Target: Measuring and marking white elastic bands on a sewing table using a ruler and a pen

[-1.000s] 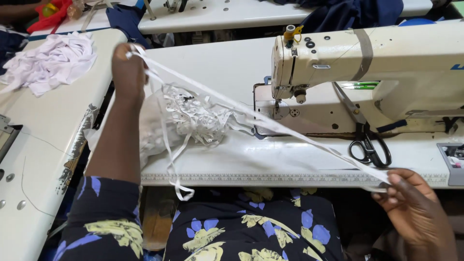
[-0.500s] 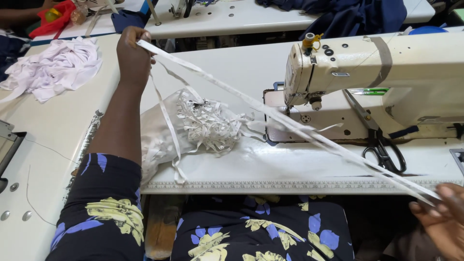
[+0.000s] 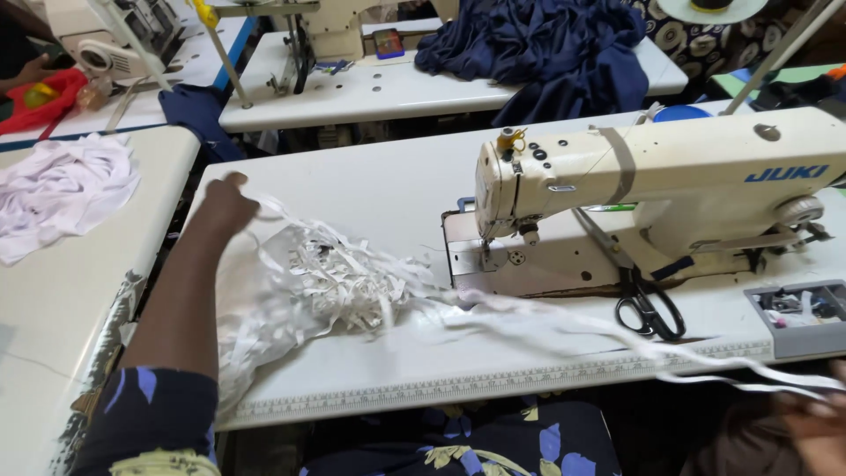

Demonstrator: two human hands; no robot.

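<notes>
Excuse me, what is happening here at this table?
A person sits at a sewing table and pulls a long white strip between both hands. The left hand grips one end beside a tangled pile of white strips; the right hand, blurred at the lower edge, takes the other. Black scissors lie by the sewing machine.

Short dark navy sleeve [image 3: 159, 414] with blue and yellow floral print, matching garment over lap [image 3: 458, 441]

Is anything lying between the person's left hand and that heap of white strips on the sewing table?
Nothing visible. The left hand rests at the far edge of the pile of white strips, already touching the strands. The scissors and sewing machine sit off to the right, clear of it.
</notes>
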